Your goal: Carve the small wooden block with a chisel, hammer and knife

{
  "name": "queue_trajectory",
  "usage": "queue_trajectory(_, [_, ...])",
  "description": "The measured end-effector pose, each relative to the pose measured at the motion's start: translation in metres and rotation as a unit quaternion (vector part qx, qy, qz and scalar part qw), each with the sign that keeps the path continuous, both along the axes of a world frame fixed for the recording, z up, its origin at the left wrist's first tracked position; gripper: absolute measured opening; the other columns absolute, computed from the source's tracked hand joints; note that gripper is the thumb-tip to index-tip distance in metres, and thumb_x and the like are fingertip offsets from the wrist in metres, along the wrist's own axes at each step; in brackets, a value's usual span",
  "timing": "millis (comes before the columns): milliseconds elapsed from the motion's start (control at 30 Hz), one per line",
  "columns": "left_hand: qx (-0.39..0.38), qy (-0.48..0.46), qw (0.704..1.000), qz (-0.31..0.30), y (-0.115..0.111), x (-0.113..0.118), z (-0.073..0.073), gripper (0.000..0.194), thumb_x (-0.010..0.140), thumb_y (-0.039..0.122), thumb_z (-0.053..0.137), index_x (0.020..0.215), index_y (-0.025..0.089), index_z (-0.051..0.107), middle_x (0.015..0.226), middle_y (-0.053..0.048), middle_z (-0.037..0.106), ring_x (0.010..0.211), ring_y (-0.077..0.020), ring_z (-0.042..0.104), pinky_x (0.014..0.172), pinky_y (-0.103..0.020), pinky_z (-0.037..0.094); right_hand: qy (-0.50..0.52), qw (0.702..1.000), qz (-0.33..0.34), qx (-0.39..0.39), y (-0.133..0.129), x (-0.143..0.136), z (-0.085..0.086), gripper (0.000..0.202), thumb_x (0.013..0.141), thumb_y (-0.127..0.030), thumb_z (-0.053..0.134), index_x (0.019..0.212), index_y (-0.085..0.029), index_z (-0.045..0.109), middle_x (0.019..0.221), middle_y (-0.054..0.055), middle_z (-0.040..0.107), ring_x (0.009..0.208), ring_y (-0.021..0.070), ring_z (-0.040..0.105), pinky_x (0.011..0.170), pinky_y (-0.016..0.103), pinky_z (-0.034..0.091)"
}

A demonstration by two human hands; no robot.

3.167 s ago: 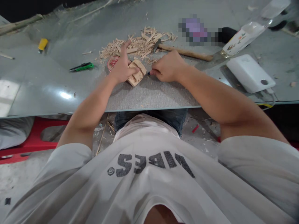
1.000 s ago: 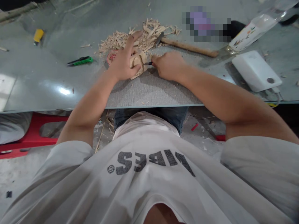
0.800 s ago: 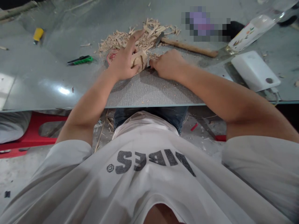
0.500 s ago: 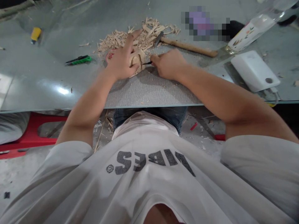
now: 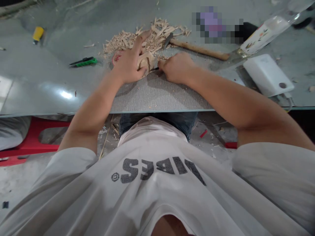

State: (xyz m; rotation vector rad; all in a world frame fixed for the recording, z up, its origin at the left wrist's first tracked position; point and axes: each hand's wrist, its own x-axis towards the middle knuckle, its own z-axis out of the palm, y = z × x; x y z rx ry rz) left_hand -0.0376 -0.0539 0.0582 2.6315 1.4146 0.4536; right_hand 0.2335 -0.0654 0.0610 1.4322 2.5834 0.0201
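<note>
My left hand [image 5: 129, 65] presses on a pale carved wooden piece [image 5: 148, 59], its thumb at the near side and a finger stretched over the shavings. In my right hand [image 5: 177, 68] is a thin dark carving tool [image 5: 155, 68], gripped close to its tip, which meets the right side of the piece. A grey cloth mat [image 5: 157, 95] lies under both. Wood shavings [image 5: 123, 41] are heaped just beyond, with a wooden-handled hammer [image 5: 200, 49] beside them. Part of a red-and-white round item [image 5: 117, 58] shows left of my left hand.
On the glass tabletop [image 5: 44, 82], a green utility knife [image 5: 83, 62] and a yellow object [image 5: 38, 34] lie left. At the right are a white box with a cable [image 5: 269, 75], a clear bottle [image 5: 263, 36] and a blurred purple item [image 5: 211, 23].
The tool's tip has shifted slightly down along the wooden piece, and less of its shaft shows. The wooden piece looks slightly turned under my left hand.
</note>
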Motion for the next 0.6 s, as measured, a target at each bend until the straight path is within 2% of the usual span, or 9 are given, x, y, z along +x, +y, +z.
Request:
queue_trajectory(133, [-0.008, 0.001, 1.000, 0.005, 0.002, 0.000, -0.002, 0.117, 0.106, 0.064, 0.072, 0.204, 0.030, 0.018, 0.147, -0.010, 0.088, 0.100, -0.0328, 0.073, 0.101, -0.052, 0.065, 0.021, 0.999, -0.020, 0.017, -0.007, 0.003, 0.000, 0.058, 0.124, -0.023, 0.049, 0.179, -0.023, 0.068, 0.169, 0.023, 0.087, 0.137, 0.0370, 0.083, 0.110, 0.048, 0.055])
queue_trajectory(200, [-0.024, -0.019, 1.000, 0.000, 0.003, 0.001, -0.002, 0.122, 0.104, 0.075, 0.071, 0.204, 0.030, 0.016, 0.146, -0.010, 0.087, 0.108, -0.0357, 0.075, 0.106, -0.057, 0.064, 0.041, 0.999, -0.030, 0.014, -0.010, 0.004, -0.001, 0.060, 0.123, -0.022, 0.048, 0.180, -0.024, 0.067, 0.170, 0.024, 0.086, 0.140, 0.0389, 0.083, 0.115, 0.051, 0.056])
queue_trajectory(333, [-0.092, -0.036, 0.995, -0.008, 0.000, 0.001, 0.003, 0.114, 0.106, 0.095, 0.057, 0.203, 0.047, 0.021, 0.120, -0.003, 0.089, 0.136, -0.0396, 0.070, 0.124, -0.065, 0.059, 0.018, 0.999, -0.025, 0.015, -0.009, 0.002, 0.000, 0.062, 0.121, -0.019, 0.049, 0.180, -0.020, 0.067, 0.161, 0.029, 0.088, 0.141, 0.0439, 0.085, 0.113, 0.055, 0.060])
queue_trajectory(433, [-0.118, -0.022, 0.993, -0.013, -0.007, 0.002, 0.011, 0.105, 0.105, 0.098, 0.049, 0.199, 0.056, 0.032, 0.110, 0.002, 0.089, 0.149, -0.0368, 0.066, 0.126, -0.064, 0.059, 0.004, 1.000, -0.026, 0.008, -0.008, -0.001, 0.002, 0.061, 0.123, -0.021, 0.050, 0.182, -0.018, 0.065, 0.159, 0.032, 0.088, 0.141, 0.0466, 0.086, 0.112, 0.055, 0.063])
queue_trajectory(533, [-0.102, -0.024, 0.995, -0.003, -0.013, 0.006, 0.018, 0.106, 0.099, 0.096, 0.049, 0.197, 0.054, 0.042, 0.109, 0.002, 0.090, 0.149, -0.0377, 0.067, 0.123, -0.063, 0.060, 0.007, 1.000, -0.029, 0.006, -0.006, -0.001, 0.001, 0.060, 0.123, -0.020, 0.052, 0.181, -0.017, 0.066, 0.159, 0.033, 0.088, 0.140, 0.0467, 0.087, 0.110, 0.053, 0.063])
queue_trajectory(600, [-0.092, -0.019, 0.996, 0.000, -0.013, 0.007, 0.019, 0.105, 0.098, 0.094, 0.048, 0.195, 0.052, 0.045, 0.111, 0.001, 0.090, 0.149, -0.0373, 0.068, 0.122, -0.062, 0.059, 0.052, 0.998, -0.027, -0.021, -0.004, 0.000, -0.001, 0.055, 0.122, -0.019, 0.055, 0.175, -0.019, 0.070, 0.156, 0.030, 0.090, 0.139, 0.0442, 0.085, 0.113, 0.053, 0.061])
